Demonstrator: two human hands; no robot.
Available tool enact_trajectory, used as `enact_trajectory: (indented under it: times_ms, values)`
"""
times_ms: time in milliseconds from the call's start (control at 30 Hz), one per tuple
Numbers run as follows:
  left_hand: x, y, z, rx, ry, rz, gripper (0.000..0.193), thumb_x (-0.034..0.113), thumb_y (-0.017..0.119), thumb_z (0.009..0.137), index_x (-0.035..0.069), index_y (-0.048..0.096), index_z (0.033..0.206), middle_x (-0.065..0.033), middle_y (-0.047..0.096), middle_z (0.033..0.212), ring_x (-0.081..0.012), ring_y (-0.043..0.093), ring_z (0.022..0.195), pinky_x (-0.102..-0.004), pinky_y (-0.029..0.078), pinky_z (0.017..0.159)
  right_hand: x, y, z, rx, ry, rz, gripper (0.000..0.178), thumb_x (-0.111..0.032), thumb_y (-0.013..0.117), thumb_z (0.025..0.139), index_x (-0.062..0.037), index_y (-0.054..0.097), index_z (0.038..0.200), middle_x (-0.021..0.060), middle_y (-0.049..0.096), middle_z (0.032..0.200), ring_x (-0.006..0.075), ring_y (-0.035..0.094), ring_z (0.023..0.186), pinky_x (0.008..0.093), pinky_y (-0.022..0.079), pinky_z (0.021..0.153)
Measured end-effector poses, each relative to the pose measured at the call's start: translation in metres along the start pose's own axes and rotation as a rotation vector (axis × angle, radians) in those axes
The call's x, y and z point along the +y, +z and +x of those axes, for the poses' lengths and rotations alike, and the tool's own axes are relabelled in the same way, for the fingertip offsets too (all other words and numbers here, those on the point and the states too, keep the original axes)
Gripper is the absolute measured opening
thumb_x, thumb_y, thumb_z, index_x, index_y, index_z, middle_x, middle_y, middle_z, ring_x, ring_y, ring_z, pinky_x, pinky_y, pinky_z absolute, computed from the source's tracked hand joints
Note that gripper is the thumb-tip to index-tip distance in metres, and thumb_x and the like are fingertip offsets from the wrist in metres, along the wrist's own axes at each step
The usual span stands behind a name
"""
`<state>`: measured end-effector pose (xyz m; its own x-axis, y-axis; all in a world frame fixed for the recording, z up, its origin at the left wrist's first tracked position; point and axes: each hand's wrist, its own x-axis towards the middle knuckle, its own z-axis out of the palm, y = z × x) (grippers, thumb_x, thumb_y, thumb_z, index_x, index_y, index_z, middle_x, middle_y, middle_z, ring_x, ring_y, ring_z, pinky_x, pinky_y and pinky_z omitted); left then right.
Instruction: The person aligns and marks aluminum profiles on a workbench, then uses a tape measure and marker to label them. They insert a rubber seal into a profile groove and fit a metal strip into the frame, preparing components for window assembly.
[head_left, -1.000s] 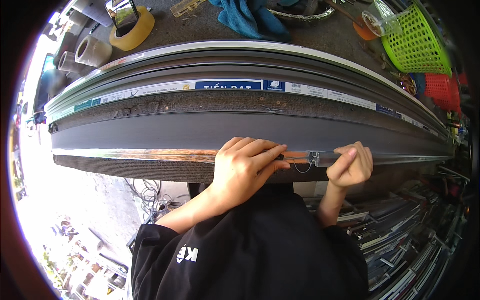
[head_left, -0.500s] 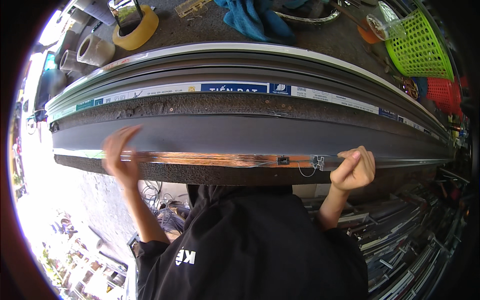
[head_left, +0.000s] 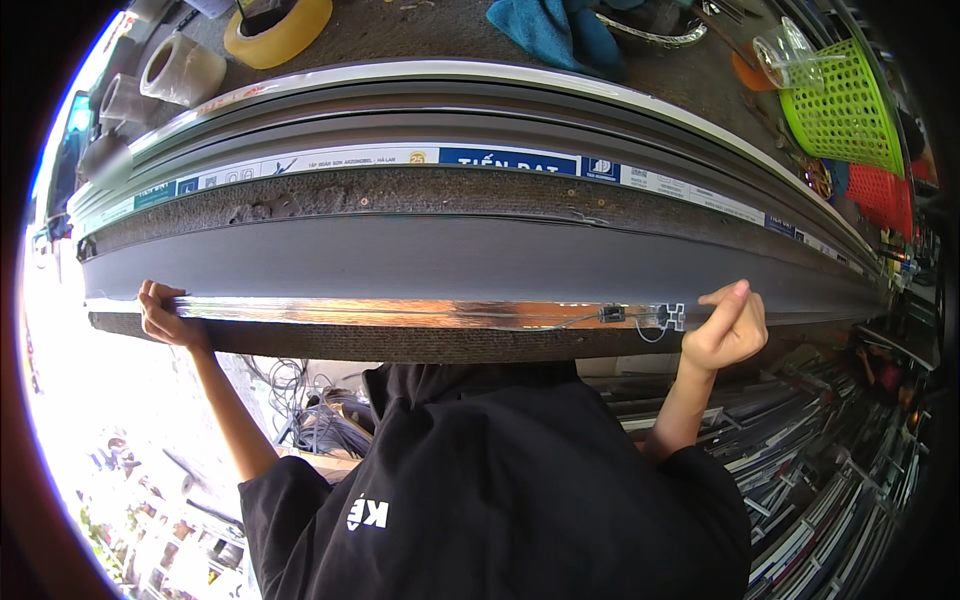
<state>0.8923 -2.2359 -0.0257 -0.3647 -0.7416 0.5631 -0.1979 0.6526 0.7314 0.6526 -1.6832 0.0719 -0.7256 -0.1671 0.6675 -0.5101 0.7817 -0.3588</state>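
Note:
Across the near edge of the bench lies a long, dark grey metal profile (head_left: 400, 255). A shiny, copper-coloured reflective strip (head_left: 370, 313) runs along its near side. My left hand (head_left: 170, 315) is closed over the strip's far left end. At the right, my right hand (head_left: 725, 332) is closed, thumb up, around a narrow metal bar whose pale cut end (head_left: 672, 317) shows just left of the fingers; the hand hides the grip itself. Beside that end sit a small black clip (head_left: 612, 314) and a thin wire loop (head_left: 653, 334).
More grey profiles (head_left: 400, 130) with printed labels lie behind. Farther back are a yellow tape roll (head_left: 290, 40), film rolls (head_left: 185, 70), a blue cloth (head_left: 560, 35) and a green basket (head_left: 845, 110). Stacked bars (head_left: 830, 500) stand at lower right, coiled cables (head_left: 335, 425) below the bench.
My left hand has moved left along the strip and closed on its end. My right hand stays beside the bar's cut end. The whole view has shifted slightly.

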Motion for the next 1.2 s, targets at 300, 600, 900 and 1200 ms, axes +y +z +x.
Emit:
enact_trajectory:
  times_ms: [300,600,900,1200]
  values:
    - [0.006,0.003,0.001,-0.039,0.096,0.052,0.058,0.028,0.028,0.100,0.000,0.050,0.054,-0.0060,0.042,0.058,-0.0160,0.040,0.059,-0.0327,0.030,0.058,-0.081,0.035,-0.012,-0.081,-0.027,0.093,0.036,-0.001,0.051,0.084,-0.0080,0.041,0.050,0.0031,0.041,0.047,0.0212,0.040,0.040,0.0353,0.024,0.049]
    - [0.030,0.008,0.009,-0.084,0.291,0.260,0.052,0.021,0.033,0.098,0.009,0.050,0.051,-0.0052,0.043,0.052,-0.0206,0.044,0.055,-0.0377,0.036,0.064,-0.172,0.083,-0.037,-0.083,0.013,0.022,0.038,-0.005,0.049,0.091,-0.0080,0.049,0.053,0.0048,0.049,0.050,0.0253,0.047,0.043,0.0379,0.030,0.052]
    - [0.102,-0.007,0.031,-0.832,0.263,0.011,0.022,0.029,0.069,0.091,0.007,0.070,0.092,-0.0083,0.063,0.092,-0.0305,0.059,0.094,-0.0435,0.042,0.085,-0.174,0.087,-0.037,-0.218,0.047,0.034,0.044,-0.010,0.049,0.101,-0.0004,0.056,0.059,0.0113,0.056,0.054,0.0298,0.054,0.049,0.0388,0.037,0.054]
    - [0.214,0.107,-0.078,-1.230,0.536,-0.314,0.042,0.037,0.077,0.083,-0.001,0.061,0.093,-0.0127,0.069,0.082,-0.0278,0.070,0.081,-0.0361,0.052,0.078,-0.151,0.075,-0.039,-0.348,-0.156,0.009,0.039,-0.015,0.048,0.102,0.0004,0.059,0.068,0.0152,0.060,0.065,0.0341,0.059,0.059,0.0419,0.043,0.058]
